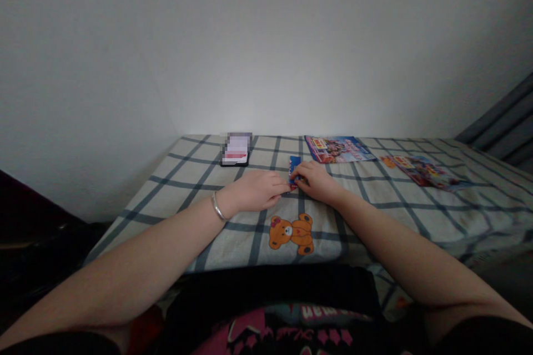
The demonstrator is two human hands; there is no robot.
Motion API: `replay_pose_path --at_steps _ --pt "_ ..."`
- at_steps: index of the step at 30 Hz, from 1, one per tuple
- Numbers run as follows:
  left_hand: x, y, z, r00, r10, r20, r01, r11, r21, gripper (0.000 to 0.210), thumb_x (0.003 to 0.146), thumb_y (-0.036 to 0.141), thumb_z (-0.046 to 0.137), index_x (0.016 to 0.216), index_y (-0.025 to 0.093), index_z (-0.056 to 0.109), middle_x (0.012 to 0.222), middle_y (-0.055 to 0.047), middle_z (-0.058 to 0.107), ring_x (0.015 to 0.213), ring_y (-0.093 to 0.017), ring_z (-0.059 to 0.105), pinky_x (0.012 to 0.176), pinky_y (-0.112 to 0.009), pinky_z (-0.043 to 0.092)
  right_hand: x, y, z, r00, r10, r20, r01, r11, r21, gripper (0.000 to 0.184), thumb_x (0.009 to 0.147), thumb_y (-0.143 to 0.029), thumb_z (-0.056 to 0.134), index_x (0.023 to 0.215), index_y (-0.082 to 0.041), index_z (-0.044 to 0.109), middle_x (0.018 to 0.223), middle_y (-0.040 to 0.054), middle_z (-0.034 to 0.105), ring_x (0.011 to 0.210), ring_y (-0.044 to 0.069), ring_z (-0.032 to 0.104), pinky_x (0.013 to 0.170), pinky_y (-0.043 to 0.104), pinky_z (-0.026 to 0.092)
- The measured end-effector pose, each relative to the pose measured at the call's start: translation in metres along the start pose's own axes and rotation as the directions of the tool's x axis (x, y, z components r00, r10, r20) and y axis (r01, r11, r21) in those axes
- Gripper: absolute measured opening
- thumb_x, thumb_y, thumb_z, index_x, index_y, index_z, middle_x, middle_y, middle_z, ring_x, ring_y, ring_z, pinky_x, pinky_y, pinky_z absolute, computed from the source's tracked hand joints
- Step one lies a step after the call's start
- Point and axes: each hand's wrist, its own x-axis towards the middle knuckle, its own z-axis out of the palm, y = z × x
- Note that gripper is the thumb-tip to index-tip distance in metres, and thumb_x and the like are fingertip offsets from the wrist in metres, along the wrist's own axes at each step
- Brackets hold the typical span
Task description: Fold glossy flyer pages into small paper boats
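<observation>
A small blue printed piece of paper or packet lies on the checked cloth between my two hands; its lower part is covered by fingers. My right hand has curled fingers closed on its right side. My left hand, with a silver bangle at the wrist, reaches in from the left, and its fingertips meet the piece's lower left edge. How firmly the left fingers pinch it is hard to see.
A phone with a lit screen lies at the back left. Two colourful printed sheets or booklets, one near the wall and another farther right, rest on the checked cloth. A white wall stands behind.
</observation>
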Motion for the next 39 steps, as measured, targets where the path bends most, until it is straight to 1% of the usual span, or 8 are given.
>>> replay_pose_path --at_steps 3,6,12,18,24,28,32,39 --pt "0.001 0.001 0.000 1.000 -0.007 0.014 0.007 1.000 0.015 0.027 0.089 0.017 0.051 0.112 0.018 0.064 0.104 -0.007 0.069 0.101 -0.021 0.062 0.088 -0.035 0.052 0.000 -0.001 0.000 1.000 -0.002 0.000 0.002 1.000 0.009 0.011 0.088 -0.022 0.062 0.098 -0.019 0.065 0.103 0.0073 0.068 0.099 0.023 0.059 0.091 0.038 0.042" --pt "0.002 0.002 -0.001 1.000 0.001 0.005 -0.001 1.000 0.012 0.026 0.089 0.016 0.051 0.110 0.019 0.065 0.105 -0.007 0.069 0.101 -0.021 0.062 0.087 -0.035 0.052 -0.002 -0.001 0.001 1.000 0.011 -0.008 -0.011 1.000 0.004 0.021 0.084 -0.029 0.069 0.101 -0.020 0.063 0.105 0.0076 0.067 0.101 0.025 0.059 0.091 0.040 0.042" --pt "0.002 0.003 -0.002 1.000 -0.009 0.024 0.009 1.000 -0.007 0.029 0.089 0.015 0.051 0.115 0.019 0.064 0.110 -0.006 0.068 0.103 -0.020 0.060 0.089 -0.034 0.051 -0.003 0.003 0.003 0.997 0.065 -0.039 -0.065 0.998 -0.009 0.034 0.080 -0.026 0.070 0.111 -0.018 0.060 0.113 0.0092 0.066 0.107 0.027 0.058 0.096 0.043 0.042" --pt "0.002 0.002 -0.003 0.999 -0.007 0.032 0.008 1.000 -0.030 0.028 0.090 0.015 0.051 0.115 0.019 0.065 0.112 -0.006 0.067 0.104 -0.020 0.060 0.091 -0.033 0.050 -0.005 0.012 0.000 0.997 0.064 -0.048 -0.064 0.998 -0.002 0.028 0.082 -0.020 0.063 0.110 -0.019 0.061 0.110 0.0094 0.066 0.105 0.026 0.059 0.095 0.042 0.044" --pt "0.001 0.002 -0.005 0.998 -0.023 0.057 0.026 0.999 -0.045 0.025 0.090 0.015 0.051 0.110 0.018 0.065 0.109 -0.007 0.068 0.105 -0.020 0.060 0.093 -0.033 0.049 -0.008 0.018 0.000 0.989 0.136 -0.059 -0.139 0.989 -0.056 0.033 0.084 -0.028 0.062 0.115 -0.017 0.061 0.115 0.0111 0.067 0.110 0.028 0.058 0.100 0.046 0.043" --pt "0.002 0.002 -0.003 0.997 -0.060 0.045 0.063 0.997 -0.054 0.024 0.090 0.014 0.050 0.109 0.017 0.065 0.106 -0.007 0.068 0.102 -0.019 0.061 0.093 -0.033 0.049 -0.007 0.015 -0.002 0.975 0.214 -0.064 -0.218 0.974 -0.067 0.040 0.086 -0.030 0.060 0.122 -0.015 0.059 0.119 0.0137 0.067 0.112 0.030 0.058 0.101 0.047 0.044" --pt "0.003 0.005 -0.001 0.996 -0.093 0.013 0.093 0.996 -0.012 0.028 0.094 0.017 0.049 0.116 0.021 0.064 0.108 -0.004 0.069 0.102 -0.019 0.061 0.093 -0.034 0.048 -0.004 0.010 -0.004 0.980 0.194 -0.045 -0.195 0.981 -0.012 0.039 0.085 -0.026 0.061 0.122 -0.016 0.061 0.122 0.0124 0.067 0.114 0.028 0.059 0.102 0.044 0.046" --pt "0.007 0.011 -0.001 0.966 -0.257 0.018 0.253 0.960 0.116 0.021 0.092 0.036 0.060 0.097 0.017 0.067 0.101 -0.008 0.066 0.096 -0.023 0.060 0.085 -0.036 0.049 -0.002 0.006 -0.003 0.979 0.206 -0.011 -0.201 0.967 0.157 0.038 0.080 -0.019 0.066 0.118 -0.020 0.064 0.115 0.0074 0.071 0.108 0.022 0.064 0.098 0.039 0.050"
